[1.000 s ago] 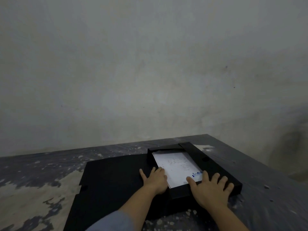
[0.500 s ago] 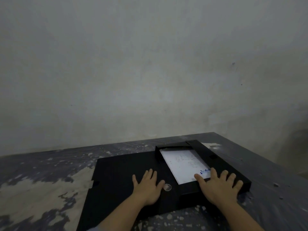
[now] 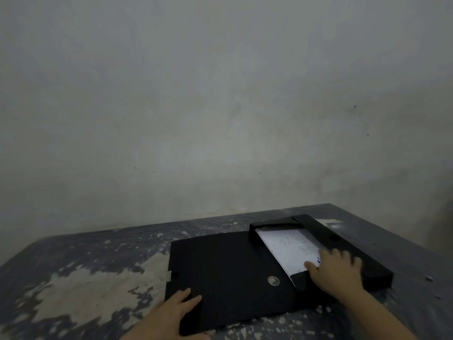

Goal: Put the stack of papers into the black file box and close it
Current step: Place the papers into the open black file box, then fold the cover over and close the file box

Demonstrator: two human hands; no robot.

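Note:
A black file box (image 3: 343,244) lies open on the table at the right, with the white stack of papers (image 3: 291,249) lying inside its tray. Its wide black lid (image 3: 220,266) lies flat to the left and bears a round silver snap (image 3: 273,280). My right hand (image 3: 333,273) rests flat, fingers spread, on the near end of the papers and the box's front wall. My left hand (image 3: 176,312) sits at the lid's near left corner, fingers on its edge; whether it grips the lid is unclear.
The table (image 3: 85,285) is dark grey with worn pale patches and paint flecks. A plain pale wall (image 3: 220,106) rises right behind it. The table's right edge runs close beside the box.
My left hand has slid from beside the papers, across the lid, to its near left corner. My right hand stays on the papers' near end. The view has shifted left.

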